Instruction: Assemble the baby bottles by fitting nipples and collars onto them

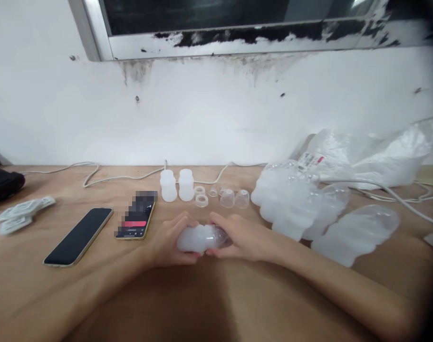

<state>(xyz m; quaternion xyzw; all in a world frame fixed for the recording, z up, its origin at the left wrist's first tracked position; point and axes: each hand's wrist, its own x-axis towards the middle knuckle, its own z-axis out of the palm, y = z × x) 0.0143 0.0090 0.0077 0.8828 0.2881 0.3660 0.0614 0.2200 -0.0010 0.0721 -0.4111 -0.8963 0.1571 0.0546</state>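
A baby bottle (197, 239) lies sideways between my hands, low over the table. My left hand (173, 240) is closed round its frosted white body. On the other end, my right hand (230, 236) grips the clear dome cap (216, 236). Just beyond stand two open white bottle bodies (168, 186). Beside them are two clear collar rings (201, 200), small clear teats (212, 191) and two clear dome caps (242, 199). To the right lies a pile of capped frosted bottles (291, 199), with one bottle (357, 232) nearer to my right forearm.
Left of my hands lie a dark-screened phone (79, 237) and a lit phone (137, 216). Farther left are small white packets (24, 213) and a black object (4, 184). A clear plastic bag (373, 156) and white cables (127, 178) run along the wall.
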